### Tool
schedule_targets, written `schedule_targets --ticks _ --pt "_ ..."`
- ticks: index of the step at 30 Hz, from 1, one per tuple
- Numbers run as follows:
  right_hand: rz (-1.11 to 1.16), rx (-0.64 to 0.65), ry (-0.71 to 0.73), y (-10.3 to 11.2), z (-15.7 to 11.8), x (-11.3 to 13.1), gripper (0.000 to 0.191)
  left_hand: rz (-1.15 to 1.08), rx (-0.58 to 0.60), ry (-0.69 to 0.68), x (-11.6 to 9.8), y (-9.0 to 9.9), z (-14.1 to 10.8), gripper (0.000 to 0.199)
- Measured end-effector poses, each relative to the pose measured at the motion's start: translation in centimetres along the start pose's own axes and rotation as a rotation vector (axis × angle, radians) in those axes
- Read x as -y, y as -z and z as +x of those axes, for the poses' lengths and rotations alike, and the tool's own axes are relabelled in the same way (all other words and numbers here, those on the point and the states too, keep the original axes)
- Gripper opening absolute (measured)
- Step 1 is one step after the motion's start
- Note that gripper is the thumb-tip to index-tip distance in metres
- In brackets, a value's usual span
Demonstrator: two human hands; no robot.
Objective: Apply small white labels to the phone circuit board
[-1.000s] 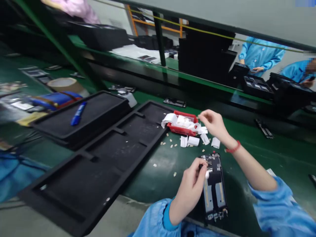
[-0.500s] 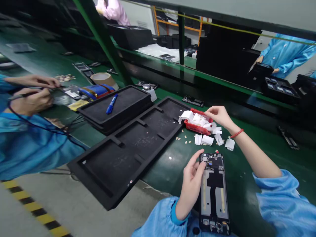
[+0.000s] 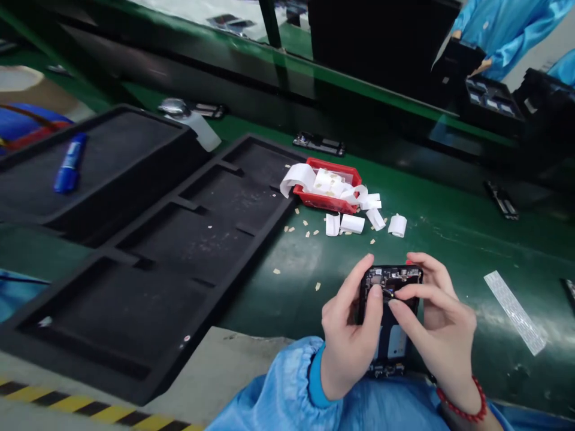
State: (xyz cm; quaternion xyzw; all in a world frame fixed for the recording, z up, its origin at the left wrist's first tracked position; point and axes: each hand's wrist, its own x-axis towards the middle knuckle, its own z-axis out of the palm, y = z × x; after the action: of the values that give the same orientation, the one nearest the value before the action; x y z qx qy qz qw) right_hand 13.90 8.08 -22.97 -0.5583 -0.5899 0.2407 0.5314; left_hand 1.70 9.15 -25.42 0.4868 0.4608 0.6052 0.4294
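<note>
An opened phone [image 3: 390, 335] with its back cover off is held near my body, its circuit board end pointing away from me. My left hand [image 3: 350, 335] grips the phone's left edge, the thumb lying over the board. At the board, the thumb and index finger of my right hand [image 3: 442, 323] are pinched together. A tiny yellowish speck shows at those fingertips, too small to name. The other right fingers curl round the phone's far right corner. Beyond the hands sits a red bin [image 3: 326, 203] with curled white label strips [image 3: 330, 179], some spilling over its rim.
Several tan tabs [image 3: 308, 234] and white strip pieces [image 3: 353, 224] are scattered on the green table [image 3: 287, 299]. A long black tray [image 3: 202, 305] lies left, beside a stack with a blue marker [image 3: 70, 163]. Right lies a printed strip [image 3: 514, 312]. A co-worker [image 3: 503, 36] stands across.
My right hand has moved from the red bin down to the phone's board. The phone is tilted differently, its top lifted. My view has shifted closer, and the neighbour's hands have left it.
</note>
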Motion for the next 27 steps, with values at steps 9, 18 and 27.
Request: schedule_targets --ticks 9,18,27 --pt "0.028 -0.039 -0.014 -0.3 0.1 1.0 0.014 0.120 -0.073 -0.108 -0.6 -0.1 -0.8 0.043" --pt "0.029 -0.124 -0.014 -0.9 -0.5 1.2 0.012 0.123 -0.105 -0.161 -0.8 -0.5 -1.0 0.051" --pt "0.025 -0.156 -0.004 -1.1 -0.5 1.4 0.015 0.093 -0.137 -0.153 -0.9 -1.0 -1.1 0.059"
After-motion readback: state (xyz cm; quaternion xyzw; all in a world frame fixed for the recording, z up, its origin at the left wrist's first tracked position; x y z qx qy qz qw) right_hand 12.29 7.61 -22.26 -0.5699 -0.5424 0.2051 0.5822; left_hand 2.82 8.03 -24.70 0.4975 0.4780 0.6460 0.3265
